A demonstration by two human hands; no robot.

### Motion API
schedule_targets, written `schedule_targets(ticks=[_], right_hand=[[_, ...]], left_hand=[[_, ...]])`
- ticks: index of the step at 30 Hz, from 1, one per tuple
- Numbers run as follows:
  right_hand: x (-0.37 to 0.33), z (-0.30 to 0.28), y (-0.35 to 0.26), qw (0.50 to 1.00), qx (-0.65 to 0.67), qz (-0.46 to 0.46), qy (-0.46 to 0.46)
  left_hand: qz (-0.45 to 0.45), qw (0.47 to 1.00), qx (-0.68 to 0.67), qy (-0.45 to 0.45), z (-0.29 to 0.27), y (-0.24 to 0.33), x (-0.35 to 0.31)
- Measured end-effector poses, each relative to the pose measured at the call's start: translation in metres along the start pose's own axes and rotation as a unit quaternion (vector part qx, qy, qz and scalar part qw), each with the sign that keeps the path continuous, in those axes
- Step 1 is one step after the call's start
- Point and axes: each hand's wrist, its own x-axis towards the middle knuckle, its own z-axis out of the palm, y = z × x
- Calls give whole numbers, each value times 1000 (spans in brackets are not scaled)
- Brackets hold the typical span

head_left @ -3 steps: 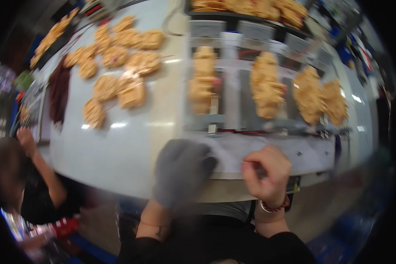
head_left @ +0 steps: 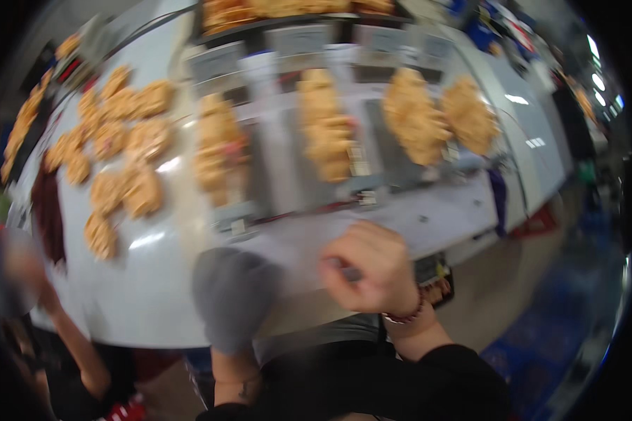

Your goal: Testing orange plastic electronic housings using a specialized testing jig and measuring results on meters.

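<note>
My left hand, in a grey glove, hovers at the table's front edge; motion smears its fingers. Beside it my bare right hand is curled into a fist, with a dark grey spot in its hollow that I cannot make out. Beyond both hands stand grey fixtures in a row. Tan, lumpy moulded pieces lie on them: a left one, a middle one, and two at the right, a larger one and a smaller one. Neither hand touches these pieces.
More tan pieces are spread on the white table at the left, near a dark brown cloth. A black tray of tan pieces stands at the back. Another person's arm reaches in at the left.
The whole view has swung, so the table and fixtures sit farther left and tilted. Both hands appear farther left in the picture; my right fist stays closed.
</note>
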Motion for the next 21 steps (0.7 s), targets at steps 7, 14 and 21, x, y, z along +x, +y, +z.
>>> schedule_targets(ticks=[7, 14, 21], right_hand=[[-23, -3, -5, 998, 30, 8, 55], [-17, 13, -5, 996, 72, -17, 59], [-16, 14, -2, 995, 72, -27, 65]], left_hand=[[-33, 999, 0, -3, -7, 18, -19], [-4, 998, 54, 22, -15, 7, -14], [7, 999, 47, 25, -14, 10, -11]])
